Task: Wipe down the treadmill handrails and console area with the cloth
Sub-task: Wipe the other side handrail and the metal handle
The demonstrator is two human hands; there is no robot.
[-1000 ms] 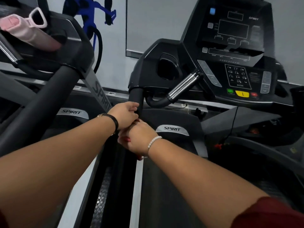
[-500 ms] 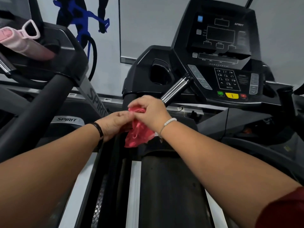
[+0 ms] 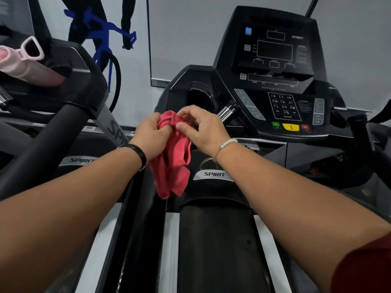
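Observation:
A red cloth (image 3: pixel 172 166) hangs crumpled in front of me, over the front of the treadmill belt (image 3: pixel 215 240). My left hand (image 3: pixel 151 136) grips its upper left part. My right hand (image 3: pixel 201 127) pinches its top edge with thumb and fingers. Behind the hands rises the black console (image 3: pixel 275 60) with a keypad and coloured buttons. A chrome pulse grip (image 3: pixel 227 112) sticks out just right of my right hand. The left handrail of this treadmill is hidden behind hands and cloth; the right handrail (image 3: pixel 359 132) shows at the far right.
A second treadmill stands on the left, with its thick black handrail (image 3: pixel 42 144) and a pink bottle (image 3: pixel 23 64) in its console holder. A wall with a blue cyclist graphic (image 3: pixel 99 39) is behind. White side rails (image 3: pixel 169 250) flank the belt.
Both hands came off the left handrail, where they were clasped together. The cloth got pulled out and now hangs open between them, held higher and nearer the console.

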